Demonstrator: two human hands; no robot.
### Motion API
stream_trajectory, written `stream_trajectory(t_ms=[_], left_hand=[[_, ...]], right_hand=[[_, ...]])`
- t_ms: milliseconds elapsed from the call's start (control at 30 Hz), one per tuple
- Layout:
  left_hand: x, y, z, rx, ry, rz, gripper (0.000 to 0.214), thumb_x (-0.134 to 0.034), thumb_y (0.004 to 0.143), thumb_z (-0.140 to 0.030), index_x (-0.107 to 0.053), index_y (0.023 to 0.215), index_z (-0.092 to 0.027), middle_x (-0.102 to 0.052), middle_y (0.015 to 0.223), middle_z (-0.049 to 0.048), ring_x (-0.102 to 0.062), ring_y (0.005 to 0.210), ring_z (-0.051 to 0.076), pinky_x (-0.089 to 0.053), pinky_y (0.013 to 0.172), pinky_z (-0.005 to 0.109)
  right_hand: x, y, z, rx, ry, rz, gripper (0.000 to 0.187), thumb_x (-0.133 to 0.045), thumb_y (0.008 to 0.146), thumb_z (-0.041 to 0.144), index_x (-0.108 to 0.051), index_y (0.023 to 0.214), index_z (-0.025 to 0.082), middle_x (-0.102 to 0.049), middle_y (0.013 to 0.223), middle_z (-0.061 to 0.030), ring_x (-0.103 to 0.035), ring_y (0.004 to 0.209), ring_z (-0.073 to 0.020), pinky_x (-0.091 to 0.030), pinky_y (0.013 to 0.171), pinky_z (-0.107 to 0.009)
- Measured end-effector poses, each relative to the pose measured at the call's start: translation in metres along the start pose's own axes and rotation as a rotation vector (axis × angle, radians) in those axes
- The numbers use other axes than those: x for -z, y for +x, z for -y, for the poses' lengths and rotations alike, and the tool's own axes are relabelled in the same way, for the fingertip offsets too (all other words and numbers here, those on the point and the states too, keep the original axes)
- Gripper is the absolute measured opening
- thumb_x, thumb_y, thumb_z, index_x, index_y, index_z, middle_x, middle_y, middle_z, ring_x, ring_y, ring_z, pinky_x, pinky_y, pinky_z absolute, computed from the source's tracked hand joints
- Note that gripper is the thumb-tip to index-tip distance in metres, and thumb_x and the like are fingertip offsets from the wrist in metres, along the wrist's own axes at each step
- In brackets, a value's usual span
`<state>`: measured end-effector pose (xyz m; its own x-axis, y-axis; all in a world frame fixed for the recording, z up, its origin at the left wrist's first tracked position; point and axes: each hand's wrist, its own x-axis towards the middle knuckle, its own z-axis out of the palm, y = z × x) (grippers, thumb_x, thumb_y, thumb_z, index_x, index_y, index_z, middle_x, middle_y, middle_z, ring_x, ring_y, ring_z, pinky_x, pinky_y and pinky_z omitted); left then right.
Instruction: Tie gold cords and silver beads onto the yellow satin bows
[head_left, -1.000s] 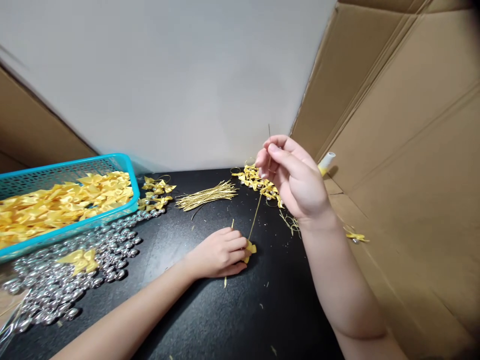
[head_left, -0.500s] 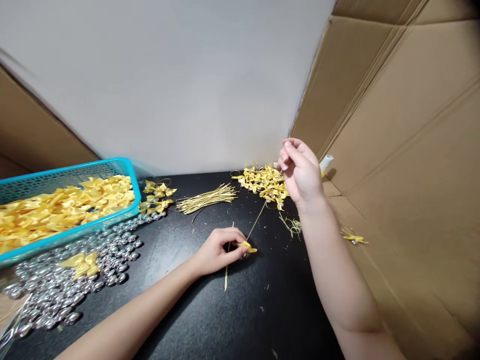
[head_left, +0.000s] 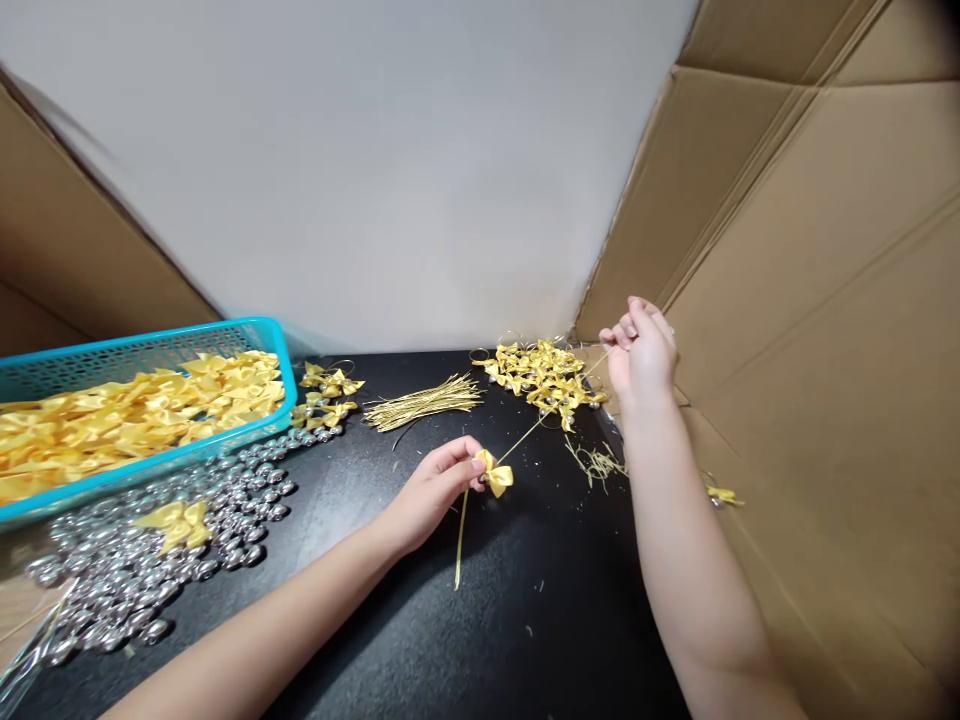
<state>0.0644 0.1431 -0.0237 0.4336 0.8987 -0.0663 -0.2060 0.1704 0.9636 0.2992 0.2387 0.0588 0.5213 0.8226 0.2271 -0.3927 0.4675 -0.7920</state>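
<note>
My left hand (head_left: 435,490) pinches a small yellow ribbon bow (head_left: 495,472) just above the black table (head_left: 480,640). A thin gold cord (head_left: 544,420) runs taut from the bow up to my right hand (head_left: 640,352), which is closed on its far end near the cardboard wall. The cord's loose tail (head_left: 459,540) hangs below the bow to the table. Under my right hand lies a pile of finished bows (head_left: 544,375) with silver beads.
A teal basket (head_left: 142,470) full of yellow bows sits at the left, with silver beads (head_left: 150,560) spread before it. A bundle of gold cords (head_left: 424,400) lies at the back. Cardboard panels (head_left: 825,350) wall in the right side.
My right hand swung right and down, drawing the cord out toward the cardboard wall. My left hand lifted the bow slightly off the table.
</note>
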Motion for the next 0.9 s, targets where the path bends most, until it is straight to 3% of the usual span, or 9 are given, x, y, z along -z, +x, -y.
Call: stream_trajectory(t_ms=[100,267,467,667,800,900], left_hand=[[-0.001,-0.001,-0.006,0.015,-0.069,-0.048,0.024,-0.071,0.074,-0.033,-0.056,0.069,-0.015,-0.059,0.083,0.0024,-0.052,0.073,0.012,-0.041,0.070,0.025],[0.000,-0.001,-0.012,0.075,-0.135,-0.094,0.024,-0.069,0.075,-0.034,-0.054,0.070,-0.016,-0.057,0.071,0.0000,-0.052,0.065,0.011,-0.041,0.066,0.025],[-0.002,-0.005,-0.019,0.069,-0.154,-0.117,0.025,-0.070,0.074,-0.033,-0.052,0.069,-0.016,-0.056,0.066,-0.0022,-0.051,0.062,0.010,-0.040,0.064,0.024],[0.002,-0.003,-0.025,-0.143,-0.153,-0.198,0.018,-0.067,0.081,-0.032,-0.056,0.080,-0.017,-0.063,0.088,0.0009,-0.058,0.080,0.012,-0.045,0.076,0.025],[0.008,-0.002,-0.032,-0.214,-0.176,-0.264,0.020,-0.069,0.080,-0.032,-0.054,0.082,-0.019,-0.059,0.076,-0.0024,-0.055,0.070,0.009,-0.045,0.068,0.022],[0.010,-0.003,-0.037,-0.256,-0.149,-0.324,0.024,-0.069,0.079,-0.030,-0.052,0.096,-0.024,-0.058,0.071,-0.0056,-0.052,0.063,0.008,-0.043,0.062,0.020]], right_hand=[[-0.004,-0.005,0.006,0.028,0.023,0.033,0.020,-0.067,0.080,0.023,-0.049,0.073,0.020,-0.031,0.047,0.0127,-0.026,0.041,-0.0046,-0.034,0.049,-0.017],[-0.007,-0.011,0.013,0.080,0.002,0.025,0.016,-0.065,0.080,0.021,-0.050,0.074,0.020,-0.030,0.048,0.0126,-0.024,0.042,-0.0047,-0.036,0.051,-0.017],[-0.002,-0.005,0.014,0.041,-0.030,0.014,0.022,-0.069,0.079,0.024,-0.048,0.073,0.020,-0.030,0.050,0.0127,-0.024,0.041,-0.0045,-0.036,0.050,-0.018],[-0.007,-0.018,0.034,0.175,-0.032,0.062,0.017,-0.066,0.080,0.021,-0.052,0.072,0.020,-0.030,0.051,0.0108,-0.025,0.043,-0.0055,-0.036,0.052,-0.019],[-0.016,-0.039,0.054,0.344,-0.009,0.158,0.009,-0.061,0.079,0.016,-0.059,0.072,0.021,-0.034,0.054,0.0068,-0.029,0.048,-0.0086,-0.036,0.053,-0.023],[-0.022,-0.054,0.066,0.394,-0.011,0.150,0.011,-0.063,0.076,0.015,-0.060,0.067,0.021,-0.045,0.066,0.0011,-0.038,0.055,-0.0109,-0.036,0.053,-0.027]])
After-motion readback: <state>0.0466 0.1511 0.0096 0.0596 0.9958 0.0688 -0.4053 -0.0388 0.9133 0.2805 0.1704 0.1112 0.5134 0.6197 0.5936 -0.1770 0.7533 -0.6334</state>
